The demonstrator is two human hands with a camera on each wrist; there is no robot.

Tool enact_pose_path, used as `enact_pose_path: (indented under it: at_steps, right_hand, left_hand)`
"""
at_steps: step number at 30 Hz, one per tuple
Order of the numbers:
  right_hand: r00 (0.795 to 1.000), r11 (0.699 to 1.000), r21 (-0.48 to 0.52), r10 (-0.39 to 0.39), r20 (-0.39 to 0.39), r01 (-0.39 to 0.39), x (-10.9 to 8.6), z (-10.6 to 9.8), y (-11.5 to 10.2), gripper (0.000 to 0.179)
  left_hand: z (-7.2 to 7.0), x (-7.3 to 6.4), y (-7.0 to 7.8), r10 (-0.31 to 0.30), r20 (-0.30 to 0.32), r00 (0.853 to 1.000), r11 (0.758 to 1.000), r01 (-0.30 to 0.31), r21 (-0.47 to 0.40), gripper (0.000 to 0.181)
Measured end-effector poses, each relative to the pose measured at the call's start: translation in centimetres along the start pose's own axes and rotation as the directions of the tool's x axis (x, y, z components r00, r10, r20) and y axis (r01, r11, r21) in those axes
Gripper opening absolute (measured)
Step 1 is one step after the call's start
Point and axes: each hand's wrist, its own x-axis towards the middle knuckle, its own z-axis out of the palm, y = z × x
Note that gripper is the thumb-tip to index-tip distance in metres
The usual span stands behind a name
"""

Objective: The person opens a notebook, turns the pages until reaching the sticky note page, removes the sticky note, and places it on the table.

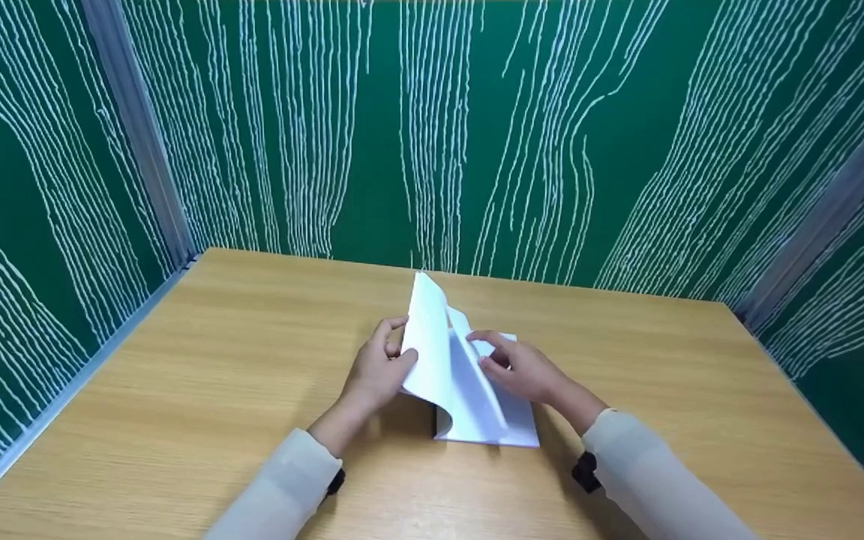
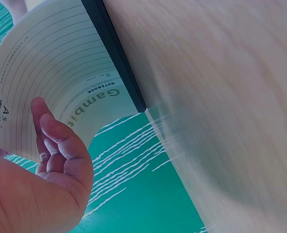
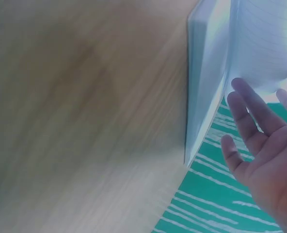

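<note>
A notebook [image 1: 484, 427] with white lined pages lies partly opened on the table, its dark spine strip [image 2: 119, 58] facing left. My left hand [image 1: 379, 367] holds the lifted cover and leaves [image 1: 426, 330], thumb on the near face and fingers behind. In the left wrist view, the bent cover [image 2: 46, 73] shows ruled lines and the words Gambit, NOTEBOOK and A5. My right hand [image 1: 523, 367] is over the right part of the notebook, index fingertip right at a raised page [image 1: 469, 352]. Its fingers are spread and slightly bent in the right wrist view.
The notebook rests on a wood-grain table [image 1: 252, 337]. Green panels [image 1: 372, 150] with wavy white lines stand behind the table and at both sides, joined by grey posts [image 1: 136, 127]. A dark strap [image 1: 586, 471] shows at the right sleeve.
</note>
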Motion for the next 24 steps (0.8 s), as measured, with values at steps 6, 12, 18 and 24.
enact_pose_path:
  at_steps: [6, 12, 18, 24]
  right_hand:
    - [1.000, 0.999, -0.041, -0.003, 0.020, 0.004, -0.2, 0.3, -1.5, 0.040]
    - [1.000, 0.999, -0.049, -0.022, 0.020, 0.023, -0.1, 0.4, -2.4, 0.042]
    - [0.997, 0.997, -0.029, -0.074, 0.029, 0.075, -0.2, 0.5, -3.1, 0.047]
    - [0.992, 0.992, -0.018, -0.123, 0.036, 0.124, -0.1, 0.7, -3.8, 0.049]
  left_hand:
    - [0.0, 0.1, -0.1, 0.013, -0.017, 1.000, 1.000, -0.012, 0.024, 0.049]
    - [0.0, 0.1, -0.1, 0.002, -0.009, 1.000, 1.000, -0.002, 0.020, 0.049]
    - [-0.1, 0.1, -0.1, -0.004, 0.000, 1.000, 1.000, 0.004, 0.006, 0.048]
    - [-0.1, 0.0, 0.0, -0.023, 0.005, 1.000, 1.000, 0.023, -0.006, 0.048]
